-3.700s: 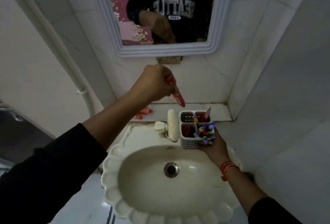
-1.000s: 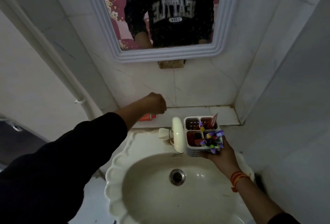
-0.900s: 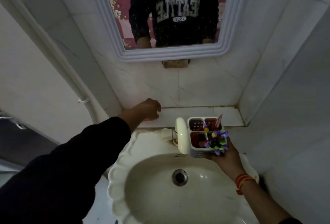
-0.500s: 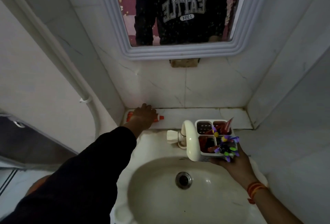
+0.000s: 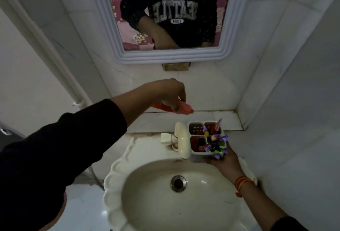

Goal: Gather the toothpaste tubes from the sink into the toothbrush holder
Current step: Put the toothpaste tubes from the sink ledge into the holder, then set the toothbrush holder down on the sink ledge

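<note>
Where the pale marble-tiled wall meets the corner, a white-framed mirror hangs, reflecting a person's dark lettered sweatshirt. Item: cream scalloped ceramic sink, oval basin with a metal drain at its centre. Item: white tiled ledge behind the sink, running to the corner. Item: cream plastic tap with a side handle, mounted at the sink's back rim. Item: white plastic four-compartment toothbrush holder, held just right of the tap above the basin's back edge; red tubes stand in the front-left and back-right compartments, purple-and-green toothbrushes fill the front-right, and the back-left shows only its perforated floor. Item: left hand, black-sleeved, raised above the ledge, fingers closed around a red-orange toothpaste tube lying roughly level, cap end toward the right, up and left of the holder and apart from it. Item: right hand, orange thread at the wrist, cupped under the holder's front right corner, gripping it.
</note>
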